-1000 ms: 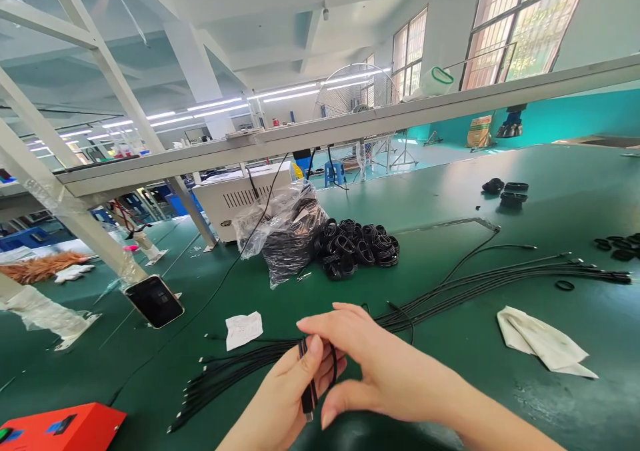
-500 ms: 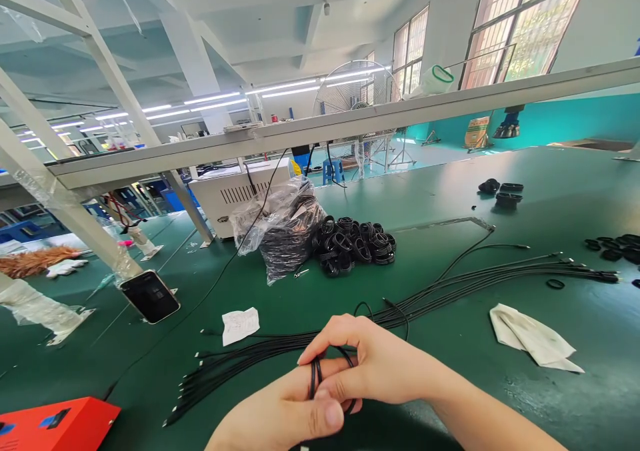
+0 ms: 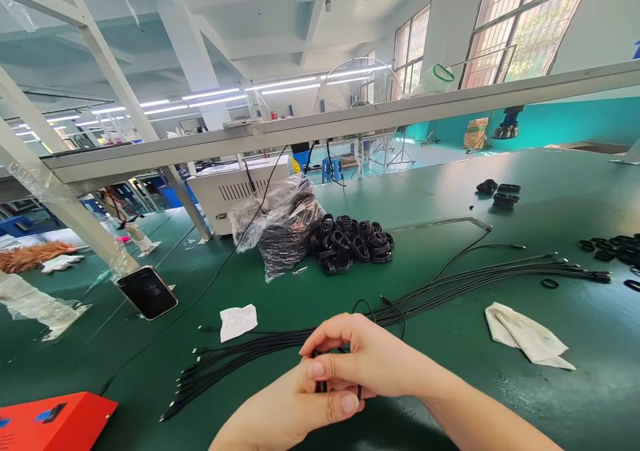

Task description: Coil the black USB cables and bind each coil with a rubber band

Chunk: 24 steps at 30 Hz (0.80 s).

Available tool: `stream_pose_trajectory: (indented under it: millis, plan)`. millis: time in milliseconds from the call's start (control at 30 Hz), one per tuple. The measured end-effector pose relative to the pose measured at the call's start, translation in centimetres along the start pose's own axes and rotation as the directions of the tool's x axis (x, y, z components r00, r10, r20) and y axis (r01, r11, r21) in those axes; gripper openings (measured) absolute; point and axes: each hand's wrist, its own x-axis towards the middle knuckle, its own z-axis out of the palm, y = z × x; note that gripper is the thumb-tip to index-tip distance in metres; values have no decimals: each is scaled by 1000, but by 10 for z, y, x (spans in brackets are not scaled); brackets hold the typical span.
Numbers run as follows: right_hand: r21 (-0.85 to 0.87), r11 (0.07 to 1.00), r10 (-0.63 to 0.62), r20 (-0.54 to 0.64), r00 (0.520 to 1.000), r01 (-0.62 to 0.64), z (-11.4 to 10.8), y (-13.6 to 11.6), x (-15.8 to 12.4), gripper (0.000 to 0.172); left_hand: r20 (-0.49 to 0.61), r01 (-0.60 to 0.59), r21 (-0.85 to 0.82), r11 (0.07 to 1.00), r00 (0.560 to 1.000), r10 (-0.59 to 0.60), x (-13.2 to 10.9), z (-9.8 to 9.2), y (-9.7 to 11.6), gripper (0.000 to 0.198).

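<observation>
Both of my hands meet low in the middle of the view over a green table (image 3: 450, 204). My left hand (image 3: 290, 411) and my right hand (image 3: 370, 358) are both closed on a thin black cable (image 3: 320, 386) that is looped between the fingers; only short bits of it show. Just beyond the hands a long bundle of straight black cables (image 3: 450, 284) stretches across the table from lower left to far right.
A heap of coiled black cables (image 3: 355, 243) lies beside a clear plastic bag (image 3: 280, 228) of more. A white machine (image 3: 235, 191), a phone (image 3: 146, 292), a paper slip (image 3: 239, 320), a white cloth (image 3: 525, 338), an orange box (image 3: 55, 421) and loose black rings (image 3: 610, 248) are around.
The cable's plug end, held upright between my hands, has been wound into a small loop, and my hands have closed together over it and sunk slightly lower.
</observation>
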Motion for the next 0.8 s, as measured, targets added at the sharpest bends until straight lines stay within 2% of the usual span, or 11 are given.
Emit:
stream_pose_trajectory:
  millis: [133,267,333,433,500,567,633,700,800]
  plan:
    - [87,995,45,26,999,-47,2,3,7,39,49,23,-43,999,999,-21,-1,-2,0,27]
    - [49,998,44,42,998,-46,3,3,5,41,14,40,-143,989,999,-38,-1,-3,-6,26]
    - [-51,999,-13,25,1000,15,1,1,0,41,-12,23,-184,983,1000,-26,-2,-3,-5,27]
    - [-262,963,-96,-101,990,66,-6,-2,-5,41,-53,-24,-223,974,999,13,-7,-7,4,25]
    - [-430,902,-134,-194,972,38,-15,-3,-7,37,-110,-42,-260,965,994,14,-11,-12,12,27]
    - [-574,819,-145,-214,966,-4,-23,-3,-8,32,-174,-68,-306,949,985,14,-15,-19,18,30]
    - [-640,768,-109,-169,980,-25,-27,-3,-9,33,-218,-150,-369,917,973,72,-17,-27,21,33]
    - [-640,769,-63,-69,996,4,-25,-2,-11,35,-255,-294,-452,842,947,194,-18,-34,22,36]
    - [-622,775,-43,124,991,112,-10,1,-13,26,-348,-523,-513,681,852,392,-21,-45,26,45]
